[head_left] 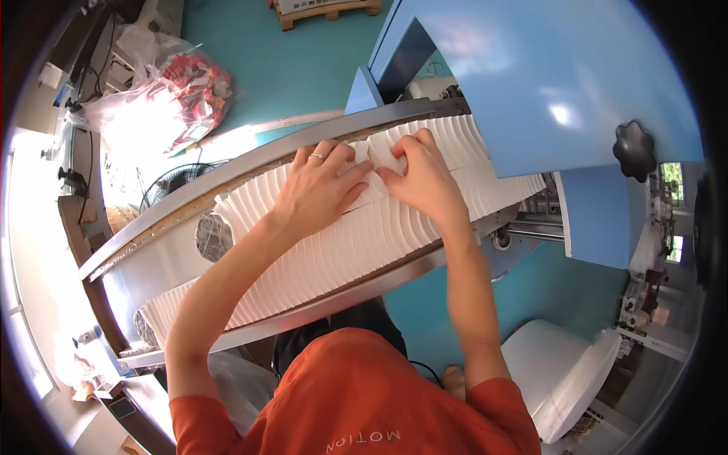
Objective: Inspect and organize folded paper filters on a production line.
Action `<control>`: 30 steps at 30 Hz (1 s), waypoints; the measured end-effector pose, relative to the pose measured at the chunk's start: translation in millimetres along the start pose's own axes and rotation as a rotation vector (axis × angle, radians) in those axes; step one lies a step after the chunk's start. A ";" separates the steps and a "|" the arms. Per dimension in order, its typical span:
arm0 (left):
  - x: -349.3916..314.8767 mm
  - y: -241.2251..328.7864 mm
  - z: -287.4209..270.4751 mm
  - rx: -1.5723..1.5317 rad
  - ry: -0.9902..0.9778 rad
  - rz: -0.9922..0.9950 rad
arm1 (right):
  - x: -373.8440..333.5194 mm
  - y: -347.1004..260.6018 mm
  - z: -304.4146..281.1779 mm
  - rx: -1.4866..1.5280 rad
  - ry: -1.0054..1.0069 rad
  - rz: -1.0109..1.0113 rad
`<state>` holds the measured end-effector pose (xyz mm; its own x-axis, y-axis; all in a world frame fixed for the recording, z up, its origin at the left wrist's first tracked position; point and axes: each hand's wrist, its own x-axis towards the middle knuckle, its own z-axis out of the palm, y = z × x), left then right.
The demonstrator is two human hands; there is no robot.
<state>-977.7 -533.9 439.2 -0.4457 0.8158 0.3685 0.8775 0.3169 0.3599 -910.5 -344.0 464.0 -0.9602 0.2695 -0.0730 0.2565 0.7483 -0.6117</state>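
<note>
Two long rows of thin white pieces, packed upright side by side, lie in a metal trough (345, 302). My left hand (318, 186), with a ring on one finger, rests on the far row (254, 189), fingers bent and apart. Close beside it, my right hand (425, 178) pinches a loose white piece (385, 154) between thumb and fingers. A small gap and tilted pieces show between the hands. The near row (334, 254) lies closer to my body, untouched by either hand. A grey, shiny patterned block (214, 236) stands against the far row's left end.
A blue machine housing (561, 76) with a black knob (634, 152) covers the trough's right end. Beyond the trough are a fan (178, 186), a clear bag of red scraps (193, 98) and a wooden pallet (330, 11). A plastic-covered white object (542, 356) stands at lower right.
</note>
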 end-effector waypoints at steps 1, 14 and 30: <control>-0.3 0.3 -0.3 -0.012 -0.002 0.000 | -0.3 -0.2 2.5 -0.033 0.004 0.019; -20.0 79.3 -44.9 -1.331 0.233 -0.519 | -86.5 -77.5 -12.5 -0.001 0.632 -0.405; -42.2 98.1 -40.3 -2.065 0.060 -0.919 | -152.5 -42.6 -26.0 1.041 0.170 0.228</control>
<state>-879.9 -556.7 493.5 -0.5306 0.7666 -0.3617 -0.8073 -0.3271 0.4911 -772.1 -401.2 521.6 -0.8534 0.4779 -0.2083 0.1301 -0.1916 -0.9728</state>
